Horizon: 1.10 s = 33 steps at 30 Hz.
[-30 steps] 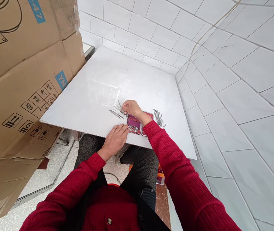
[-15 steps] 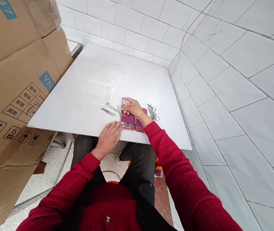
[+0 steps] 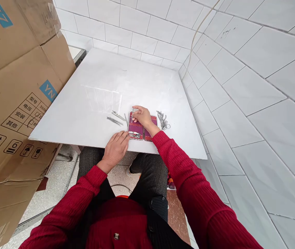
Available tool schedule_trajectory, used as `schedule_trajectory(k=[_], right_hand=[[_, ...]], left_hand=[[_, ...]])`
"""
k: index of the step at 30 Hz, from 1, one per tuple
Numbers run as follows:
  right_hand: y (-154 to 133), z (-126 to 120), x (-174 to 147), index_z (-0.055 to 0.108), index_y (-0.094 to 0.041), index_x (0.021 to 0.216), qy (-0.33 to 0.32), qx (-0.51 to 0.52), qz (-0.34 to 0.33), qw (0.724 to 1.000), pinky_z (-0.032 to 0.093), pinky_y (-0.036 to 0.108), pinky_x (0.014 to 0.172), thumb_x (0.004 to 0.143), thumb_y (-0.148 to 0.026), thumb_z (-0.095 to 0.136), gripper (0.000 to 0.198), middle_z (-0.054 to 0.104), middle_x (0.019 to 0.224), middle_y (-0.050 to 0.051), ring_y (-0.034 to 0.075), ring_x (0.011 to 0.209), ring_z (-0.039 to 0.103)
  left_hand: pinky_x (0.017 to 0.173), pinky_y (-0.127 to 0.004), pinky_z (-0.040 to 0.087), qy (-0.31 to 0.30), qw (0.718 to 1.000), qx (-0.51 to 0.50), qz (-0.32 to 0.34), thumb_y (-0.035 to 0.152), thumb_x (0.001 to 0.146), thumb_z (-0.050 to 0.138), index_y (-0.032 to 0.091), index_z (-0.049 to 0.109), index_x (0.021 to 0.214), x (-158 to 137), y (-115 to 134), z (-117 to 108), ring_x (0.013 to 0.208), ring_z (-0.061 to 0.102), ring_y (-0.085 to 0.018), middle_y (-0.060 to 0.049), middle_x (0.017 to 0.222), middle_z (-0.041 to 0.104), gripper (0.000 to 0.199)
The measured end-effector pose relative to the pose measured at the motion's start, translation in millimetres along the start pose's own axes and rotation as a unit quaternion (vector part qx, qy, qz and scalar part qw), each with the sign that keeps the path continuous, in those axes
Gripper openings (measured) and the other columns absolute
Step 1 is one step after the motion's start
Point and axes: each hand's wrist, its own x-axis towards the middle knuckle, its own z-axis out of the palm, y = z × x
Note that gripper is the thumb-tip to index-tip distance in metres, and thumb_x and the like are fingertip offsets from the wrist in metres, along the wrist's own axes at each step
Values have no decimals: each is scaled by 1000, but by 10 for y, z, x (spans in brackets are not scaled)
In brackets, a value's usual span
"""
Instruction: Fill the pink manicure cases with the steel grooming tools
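Observation:
An open manicure case [image 3: 147,134] with a purple and red lining lies near the table's front edge. Over its left half, my right hand [image 3: 143,117] pinches a slim metal manicure tool [image 3: 133,112], held upright between thumb and fingers. My left hand [image 3: 115,149] rests flat at the case's lower left edge, its fingertips touching there. Nail clippers [image 3: 135,135] sit along the bottom of the left half. Left of the case lie several thin metal tools [image 3: 114,121]. On the right is a small pile of metal nippers and scissors [image 3: 162,120].
The white tabletop [image 3: 106,72] reaches back to a tiled wall [image 3: 137,38]. A large cardboard box [image 3: 20,86] stands close on the left. Another tiled wall [image 3: 240,103] runs along the right side, with a cable [image 3: 197,33] hanging in the corner.
My right hand has lowered the slim tool slightly toward the left half of the case, and its fingers have drawn in. The left hand stays in place. The view has shifted slightly.

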Motion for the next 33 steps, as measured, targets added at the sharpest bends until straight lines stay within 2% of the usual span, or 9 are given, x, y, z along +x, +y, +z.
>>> schedule_trajectory(k=[6, 12, 16, 21, 23, 29, 33], right_hand=[[49, -2, 46, 69, -12, 112, -13, -17, 11, 1000, 52, 18, 55, 87, -6, 56, 29, 64, 59, -5, 8, 50, 61], [58, 37, -4, 75, -15, 108, 26, -90, 2, 996, 52, 19, 57, 94, -13, 50, 29, 65, 62, -3, 10, 54, 61], [30, 65, -97, 77, -17, 109, 42, -168, -30, 984, 56, 26, 75, 95, -14, 49, 32, 72, 78, 1, 13, 69, 68], [51, 93, -164, 78, -17, 111, 73, -268, -95, 956, 50, 30, 97, 96, -11, 44, 37, 74, 112, 9, 18, 102, 68], [69, 106, -177, 78, -16, 112, 70, -304, -108, 944, 49, 30, 97, 96, -10, 43, 39, 72, 116, 10, 18, 109, 65], [43, 133, -266, 74, -15, 124, 45, -373, -117, 919, 48, 28, 91, 99, -8, 39, 43, 68, 114, 11, 19, 103, 61], [-12, 140, -378, 73, -16, 124, 32, -425, -127, 896, 46, 29, 86, 100, -8, 37, 44, 66, 115, 11, 21, 103, 59]], left_hand=[[115, -47, 45, 7, 1000, 6, 3, 14, 100, 45, 16, 62, 136, -8, -10, 21, 136, 56, -27, -13, 141, 64, 40], [114, -47, 46, 9, 1000, 11, 4, 14, 100, 45, 16, 64, 134, -7, -5, 27, 135, 57, -28, -12, 141, 65, 39], [115, -48, 45, 7, 1000, 9, 3, 14, 100, 45, 16, 63, 135, -7, -5, 24, 136, 57, -28, -12, 142, 64, 39], [115, -49, 45, 7, 1000, 1, -1, 14, 99, 45, 17, 62, 137, -11, -3, 22, 137, 56, -28, -13, 142, 64, 41], [114, -49, 46, 7, 1000, 5, 0, 14, 100, 45, 17, 62, 136, -10, -2, 22, 137, 56, -28, -12, 142, 64, 41], [115, -49, 46, 8, 1000, 7, -1, 15, 100, 45, 16, 63, 135, -6, 3, 27, 136, 56, -28, -13, 141, 64, 39], [115, -49, 45, 3, 1000, 1, -6, 15, 100, 45, 18, 62, 137, -12, 5, 36, 137, 56, -28, -13, 142, 64, 41]])
